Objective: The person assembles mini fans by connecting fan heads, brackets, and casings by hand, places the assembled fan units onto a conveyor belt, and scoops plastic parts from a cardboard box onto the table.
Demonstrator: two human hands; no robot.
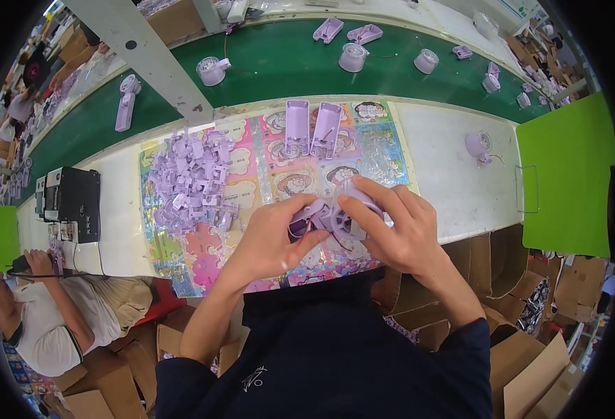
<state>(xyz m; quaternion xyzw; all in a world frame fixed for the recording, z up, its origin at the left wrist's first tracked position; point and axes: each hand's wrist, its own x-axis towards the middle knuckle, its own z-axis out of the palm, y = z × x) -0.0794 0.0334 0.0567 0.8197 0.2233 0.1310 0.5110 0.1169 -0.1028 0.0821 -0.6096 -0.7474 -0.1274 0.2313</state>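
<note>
Near the front edge of the table, my left hand (272, 234) is closed around a small lilac plastic part (312, 209) with thin dark and red wires. Against it, my right hand (398, 227) grips a round lilac fan head (356, 199) from above and the right. The two pieces meet between my hands; whether they are joined I cannot tell, as my fingers cover much of them. Beyond my hands lie two long lilac housing shells (298, 127), side by side with their hollow sides up. A heap of small lilac plastic parts (190, 178) is left of my hands.
A colourful printed sheet (297, 183) covers the table's middle. Behind it, a green conveyor belt (279, 61) carries several lilac fan parts. One fan head (478, 144) rests at right, beside a green panel (566, 174). A black machine (70, 204) and a seated co-worker (56, 314) are at left.
</note>
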